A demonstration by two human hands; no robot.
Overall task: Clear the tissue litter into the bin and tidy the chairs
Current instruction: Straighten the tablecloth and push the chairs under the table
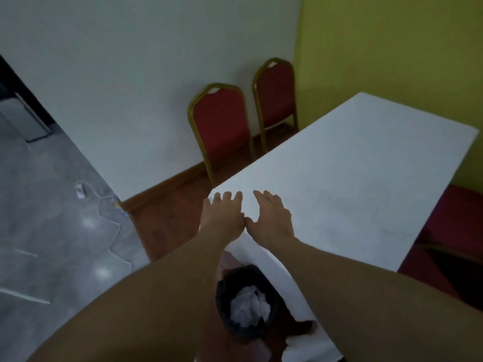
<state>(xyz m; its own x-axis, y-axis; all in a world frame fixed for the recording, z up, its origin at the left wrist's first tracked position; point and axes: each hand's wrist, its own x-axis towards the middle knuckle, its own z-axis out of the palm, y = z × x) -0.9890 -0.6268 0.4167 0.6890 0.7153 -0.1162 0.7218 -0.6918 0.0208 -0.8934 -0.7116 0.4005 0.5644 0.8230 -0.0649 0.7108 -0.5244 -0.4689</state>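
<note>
Both hands, left (pixel 222 218) and right (pixel 271 218), flat and empty at the table (pixel 352 178) corner; bin (pixel 224 309) tissue (pixel 249 307) light, soft, pinchable anywhere.

Your table (pixel 366 178) is a long rectangle under a plain white cloth, and the only things on its top are your left hand (pixel 222 218) and right hand (pixel 271 218), flat and spread at the near corner, thumbs almost touching. On the reddish-brown floor (pixel 167 220) below that corner stands a black-lined bin (pixel 245 304) holding crumpled white tissue (pixel 249 307). Out on the grey floor (pixel 52 231) to your left lies a small white scrap (pixel 80 190), possibly tissue, though it is too blurred to tell.
</note>
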